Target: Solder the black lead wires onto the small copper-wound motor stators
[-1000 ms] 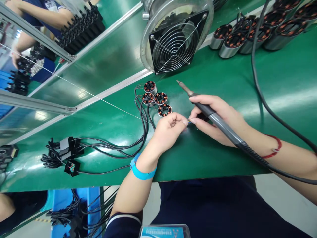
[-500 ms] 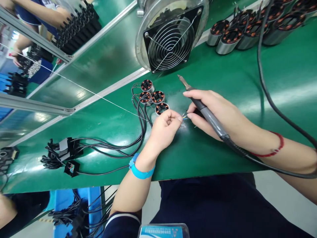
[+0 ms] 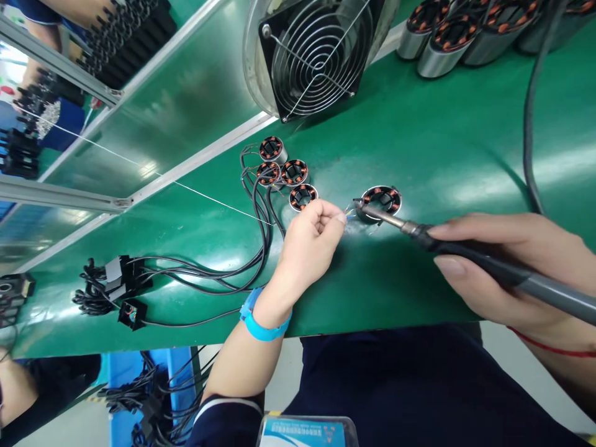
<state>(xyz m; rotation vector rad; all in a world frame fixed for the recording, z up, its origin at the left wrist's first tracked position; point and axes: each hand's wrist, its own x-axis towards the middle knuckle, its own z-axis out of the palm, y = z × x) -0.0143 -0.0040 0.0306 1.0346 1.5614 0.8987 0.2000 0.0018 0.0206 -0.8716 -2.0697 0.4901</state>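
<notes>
the thin coloured lead wires [image 3: 348, 213] sit pinched at the tips of my left hand [image 3: 310, 245], thumb and forefinger closed on them, just above the green bench mat [image 3: 419, 143] and right beside the round copper-wound stator with the steel ring [image 3: 382, 200]. i judge these leads to be light, soft and springy, easy to bend or snap at the winding, so the hold belongs on the insulation a little back from the bare ends, never on the copper coils.

my right hand [image 3: 493, 267] is wrapped around the grey and black handle of the soldering iron [image 3: 465, 251], fingers closed along the grip. its metal tip [image 3: 361, 207] touches or nearly touches the wire ends; i cannot tell which. the iron is stiff and the tip is presumably hot, so it should be held by the handle only.

a fine silver strand of solder wire [image 3: 186, 186] stretches across the mat from the far left toward my left hand. behind that hand lie four small copper-wound stators [image 3: 285, 174] with black cables [image 3: 223, 273] trailing left to black connector blocks [image 3: 121, 279]. further back stands a black square fan with a wire guard [image 3: 316, 53], and larger steel-cased stators [image 3: 447, 37] lie at the top right. a blue wrist strap [image 3: 261, 320] circles my left wrist.
</notes>
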